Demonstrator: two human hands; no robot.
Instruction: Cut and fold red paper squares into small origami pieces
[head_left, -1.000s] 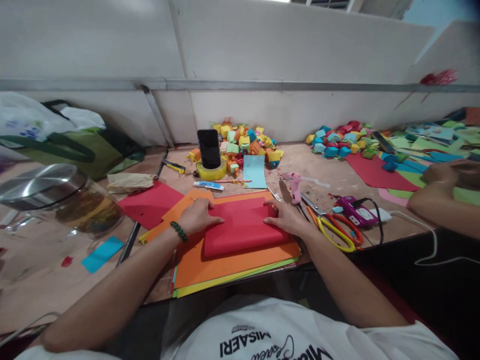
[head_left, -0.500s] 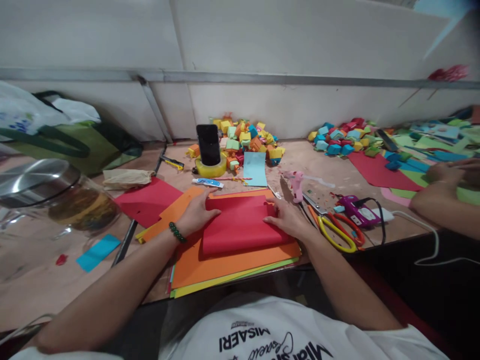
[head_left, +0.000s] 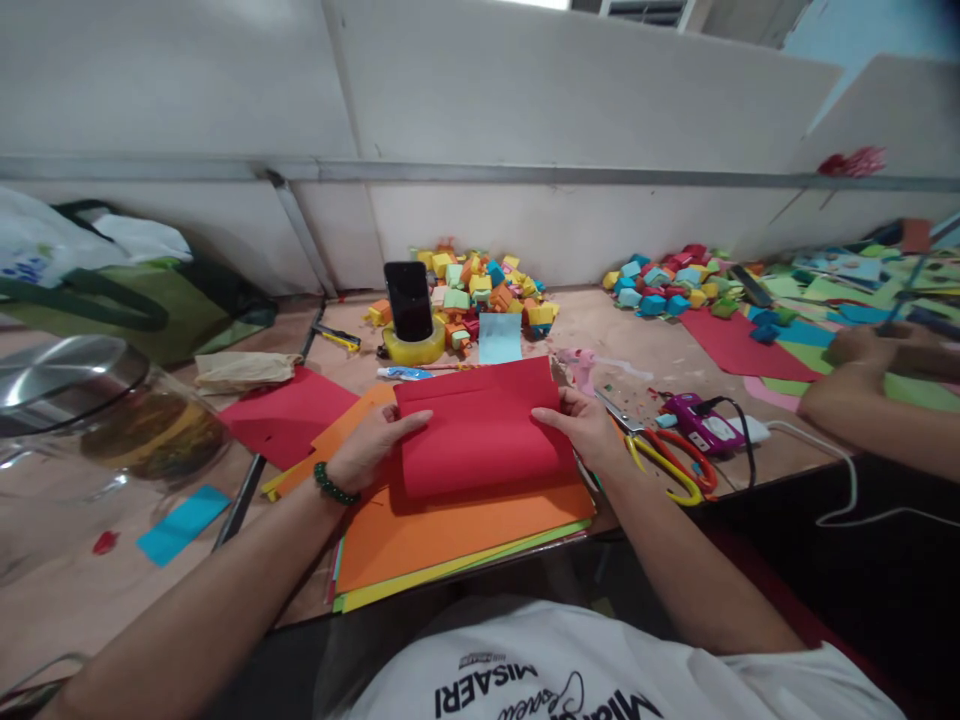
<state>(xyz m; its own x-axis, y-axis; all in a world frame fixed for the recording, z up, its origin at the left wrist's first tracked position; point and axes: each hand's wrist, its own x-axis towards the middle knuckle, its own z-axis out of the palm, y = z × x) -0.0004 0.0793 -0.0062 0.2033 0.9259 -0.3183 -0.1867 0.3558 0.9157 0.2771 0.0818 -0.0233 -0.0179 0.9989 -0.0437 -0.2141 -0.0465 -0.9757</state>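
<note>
Between my two hands is a folded sheet of red paper [head_left: 484,435], its far edge lifted and its fold curving toward me. My left hand [head_left: 375,445] pinches its left edge, thumb on top. On the right edge, my right hand [head_left: 585,425] grips in the same way, fingers behind the sheet. Beneath lies a stack of coloured paper with an orange sheet [head_left: 465,535] uppermost; yellow and green edges show below it. A pair of scissors [head_left: 667,460] with yellow and orange handles lies right of my right hand.
Behind stand a phone [head_left: 409,300] on a tape roll [head_left: 414,347] and a pile of paper cubes [head_left: 480,285]. A pink glue gun [head_left: 579,368] and purple power adapter [head_left: 701,422] lie right. A glass jug [head_left: 142,430] stands left. Another person's hand [head_left: 862,350] works far right.
Both hands have closed on the red paper's side edges and raised its far part off the stack. The camera view has shifted slightly. The other person's hand now holds up a thin tool.
</note>
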